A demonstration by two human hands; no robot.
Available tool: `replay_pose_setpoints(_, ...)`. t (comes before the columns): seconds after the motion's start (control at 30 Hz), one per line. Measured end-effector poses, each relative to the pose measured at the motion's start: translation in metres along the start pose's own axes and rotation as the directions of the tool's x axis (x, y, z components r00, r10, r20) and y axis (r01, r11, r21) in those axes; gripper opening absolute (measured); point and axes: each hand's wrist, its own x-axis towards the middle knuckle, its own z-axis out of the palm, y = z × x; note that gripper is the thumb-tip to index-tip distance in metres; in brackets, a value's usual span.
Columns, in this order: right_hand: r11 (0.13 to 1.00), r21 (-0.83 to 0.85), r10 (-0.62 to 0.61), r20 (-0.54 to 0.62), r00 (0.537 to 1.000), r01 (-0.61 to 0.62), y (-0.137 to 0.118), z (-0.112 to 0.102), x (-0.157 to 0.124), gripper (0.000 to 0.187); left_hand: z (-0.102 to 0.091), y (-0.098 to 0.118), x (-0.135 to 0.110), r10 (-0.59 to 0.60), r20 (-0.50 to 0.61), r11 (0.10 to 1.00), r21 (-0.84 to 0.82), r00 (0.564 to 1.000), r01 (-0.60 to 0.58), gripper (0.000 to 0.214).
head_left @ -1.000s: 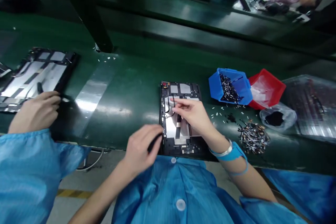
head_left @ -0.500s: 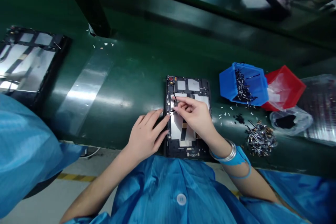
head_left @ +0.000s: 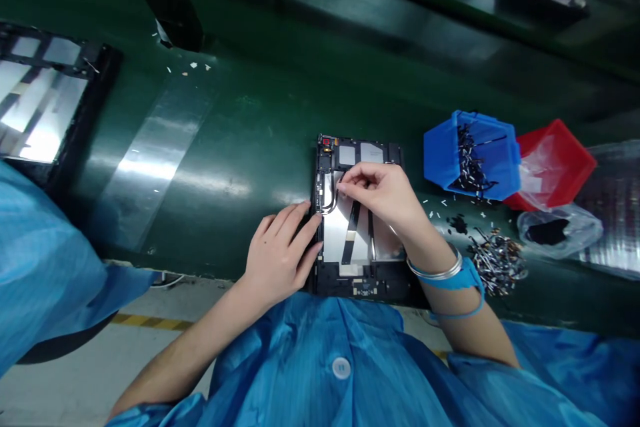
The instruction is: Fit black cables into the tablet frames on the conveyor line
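Head view, quick: where's the main piece?
— Black tablet frame with silver foil panels [head_left: 360,287], lying flat on the green assembly-line belt [head_left: 230,140], right in front of the person.

Hands?
— Left hand [head_left: 280,257] has its fingers spread, tips against the frame's left edge. Right hand [head_left: 385,197] has thumb and forefinger pinched together at a thin curved black cable [head_left: 329,203]; can't tell if it's gripped.

How will it handle?
— Probably light and fairly stiff, but the foil and cable look fragile. Hold the black edges, not the foil.

What's nearby?
— To the right, a blue plastic bin of small parts [head_left: 440,153] and a red plastic bin [head_left: 565,160].
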Motion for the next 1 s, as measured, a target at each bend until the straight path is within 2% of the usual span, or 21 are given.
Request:
replay_pose_setpoints(0.43,0.989,-0.145,-0.034,-0.032,0.999,0.029,-0.0032,0.0049,-0.0007,0.005,0.0047,-0.0005,0.0013,0.030,0.110,0.994,0.099,0.993,-0.041,0.051)
replay_pose_setpoints(0.83,0.978,-0.206,-0.023,-0.033,0.999,0.015,-0.0036,0.0063,0.0000,0.005,0.0056,-0.0011,0.0013,0.021,0.115,0.998,0.060,0.993,-0.028,0.053)
replay_pose_setpoints(1.0,0.939,-0.343,-0.027,-0.043,0.999,0.010,-0.0076,0.0088,-0.0024,0.003,0.0046,-0.0011,0.0025,0.033,0.126,0.996,0.084,0.991,-0.044,0.053)
